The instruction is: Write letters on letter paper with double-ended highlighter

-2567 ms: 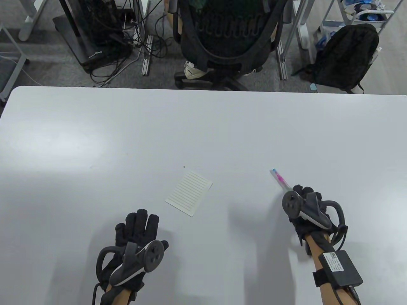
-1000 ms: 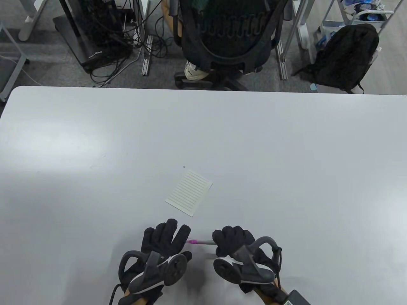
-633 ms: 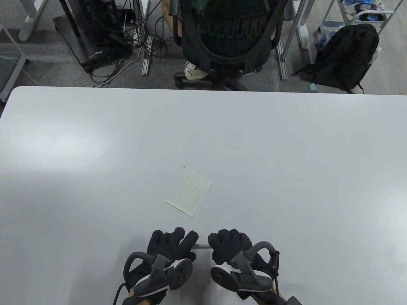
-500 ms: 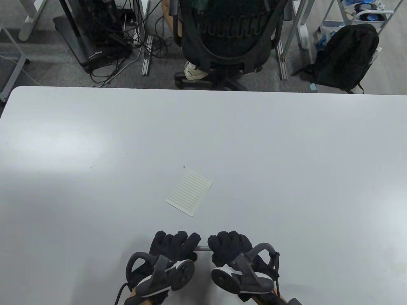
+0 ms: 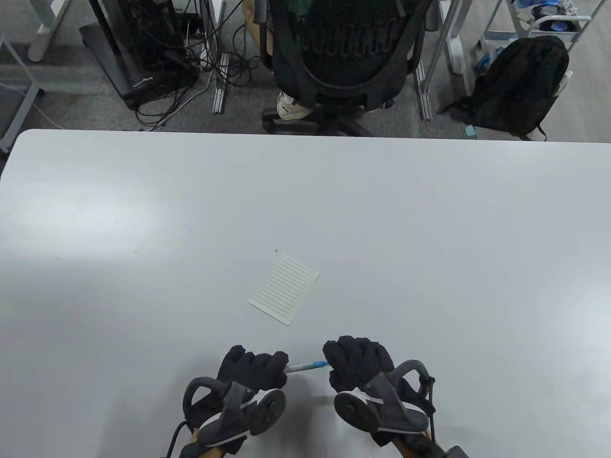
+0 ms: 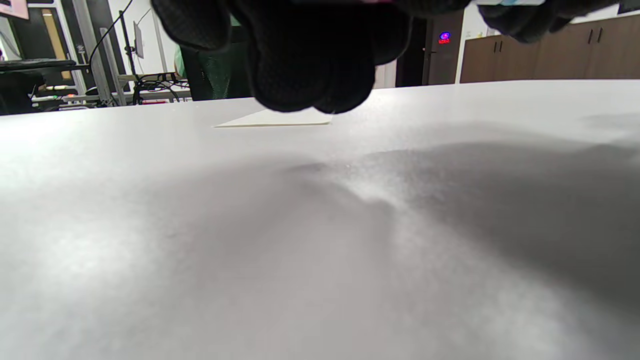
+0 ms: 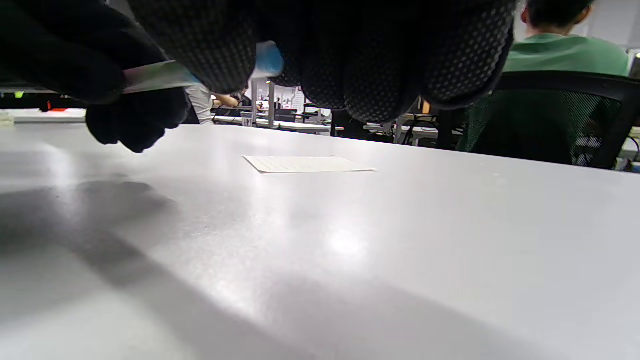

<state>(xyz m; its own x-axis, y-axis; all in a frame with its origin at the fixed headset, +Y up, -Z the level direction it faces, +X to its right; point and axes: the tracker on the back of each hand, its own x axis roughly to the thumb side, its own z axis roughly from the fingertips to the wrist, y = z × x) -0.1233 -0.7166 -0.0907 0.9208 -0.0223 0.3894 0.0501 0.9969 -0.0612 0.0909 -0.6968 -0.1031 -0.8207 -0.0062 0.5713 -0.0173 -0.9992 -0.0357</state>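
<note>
A small lined letter paper (image 5: 284,296) lies flat on the white table (image 5: 429,214), just beyond both hands. The double-ended highlighter (image 5: 305,366) is held level between the hands above the near table edge. My left hand (image 5: 255,367) grips its left end with curled fingers. My right hand (image 5: 355,362) grips its right end. A white stretch of barrel and a blue section show in the gap. The right wrist view shows the barrel (image 7: 155,75) and the blue part (image 7: 267,57) under the fingers, with the paper (image 7: 307,164) behind. Whether a cap has come off is hidden.
A black office chair (image 5: 343,52) with a seated person stands beyond the far table edge. A black backpack (image 5: 520,86) lies on the floor at the far right, and cables and a computer stand (image 5: 152,62) at the far left.
The right hand picked up the highlighter from the right and brought it to the left hand. In the last half second the hands drew apart, baring more barrel and a blue section.
</note>
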